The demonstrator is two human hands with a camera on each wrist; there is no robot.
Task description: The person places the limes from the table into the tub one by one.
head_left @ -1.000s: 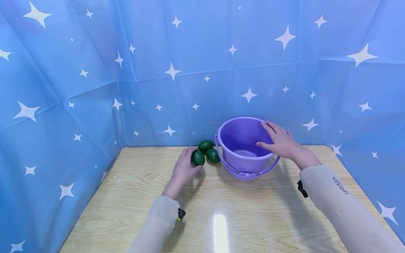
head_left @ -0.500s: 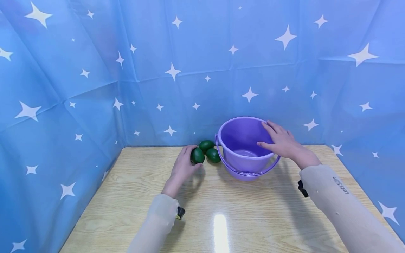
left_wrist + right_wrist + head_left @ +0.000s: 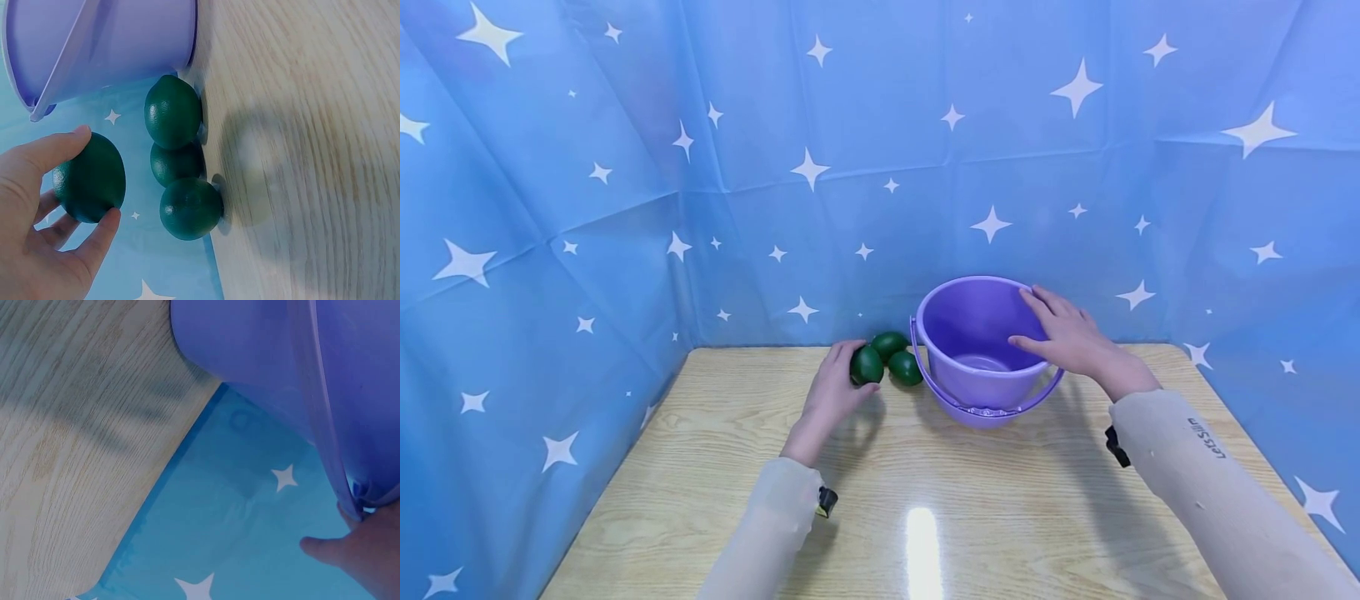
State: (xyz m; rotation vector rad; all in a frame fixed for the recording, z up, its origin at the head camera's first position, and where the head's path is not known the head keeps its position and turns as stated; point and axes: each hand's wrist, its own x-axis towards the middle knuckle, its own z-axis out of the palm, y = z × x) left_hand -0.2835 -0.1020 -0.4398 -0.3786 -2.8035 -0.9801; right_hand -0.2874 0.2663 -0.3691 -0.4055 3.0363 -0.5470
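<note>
My left hand (image 3: 833,393) pinches a dark green lime-like fruit (image 3: 90,181) between thumb and fingertips, with the fruit raised off the table. In the left wrist view, three more such fruits sit close together by the table's back edge: an upper one (image 3: 173,111), a middle one (image 3: 175,164) and a lower one (image 3: 190,209). The head view shows only two of these, beside the held fruit. To their right, a purple bucket (image 3: 973,392) stands with its mouth tipped toward me. My right hand (image 3: 1067,337) rests on its right rim, fingers extended and thumb spread over the opening.
The bucket's purple handle (image 3: 988,412) hangs down at its front. A wooden table (image 3: 715,467) lies beneath everything, with a blue starred cloth (image 3: 880,167) behind and at both sides.
The left hand has risen slightly and shifted a little left, carrying the fruit in its fingers. The right hand and the bucket stay in place.
</note>
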